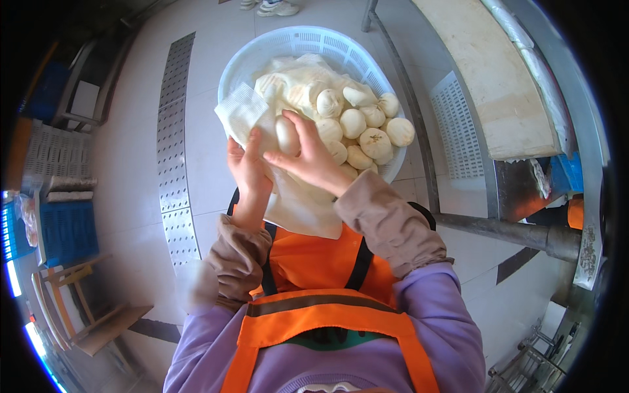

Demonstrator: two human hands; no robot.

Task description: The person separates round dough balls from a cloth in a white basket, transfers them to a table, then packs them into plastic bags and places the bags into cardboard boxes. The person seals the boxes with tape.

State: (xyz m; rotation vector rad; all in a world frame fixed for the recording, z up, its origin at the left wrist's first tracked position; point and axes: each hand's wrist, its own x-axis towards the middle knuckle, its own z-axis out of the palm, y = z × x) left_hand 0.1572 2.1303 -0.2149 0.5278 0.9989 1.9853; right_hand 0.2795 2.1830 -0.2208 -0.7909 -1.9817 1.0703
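My left hand (pixel 250 159) grips a whitish steamer cloth (pixel 243 110), its thumb on the mesh at the basket's left side. Close beside it, my right hand (pixel 309 157) has its thumb and forefinger around a white steamed bun (pixel 287 135) that rests against the cloth; whether the bun sticks to it, I cannot tell. Both hands are over a round pale-blue plastic basket (pixel 307 35). Several buns (pixel 375 142), some pleated, are piled at the basket's right side. More cloth (pixel 295 76) lies bunched behind them, and a cloth part hangs down over the near rim towards the orange apron (pixel 309 255).
A metal-legged table with a pale top (pixel 491 64) stands on the right, a white perforated crate (pixel 457 127) under it. A perforated metal drain cover (pixel 172 142) runs along the floor. Blue crates (pixel 69 228) are at the left. Another person's shoes (pixel 277 9) show beyond the basket.
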